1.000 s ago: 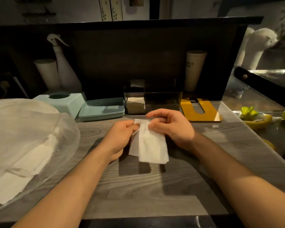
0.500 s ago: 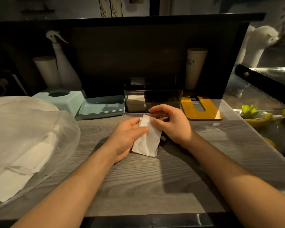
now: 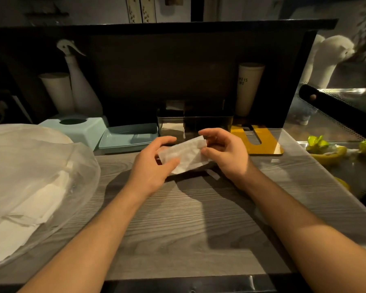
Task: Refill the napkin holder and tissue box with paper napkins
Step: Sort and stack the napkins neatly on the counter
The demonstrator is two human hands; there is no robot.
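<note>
A folded white paper napkin [image 3: 184,154] is held flat and tilted above the grey wood counter [image 3: 188,218], between both hands. My left hand [image 3: 152,168] pinches its near left corner. My right hand [image 3: 224,153] grips its far right end with thumb and fingers. Just behind the hands stands a clear box-shaped napkin holder [image 3: 209,121] with a few napkins at its left end. A pale teal tissue box [image 3: 85,129] with a round top opening sits at the back left, its flat teal base [image 3: 127,137] lying beside it. A clear plastic bag of napkins [image 3: 30,187] lies at the left.
A white spray bottle [image 3: 80,85] and a white cup [image 3: 58,92] stand at the back left, a tall cream cup [image 3: 248,87] at the back right. A yellow U-shaped board [image 3: 260,144] lies right of the holder. A dark panel [image 3: 167,66] closes the back; a glass case [image 3: 336,149] borders the right.
The napkin has gone from hanging unfolded to folded smaller, and both hands have lifted it and turned it sideways, a little nearer the holder.
</note>
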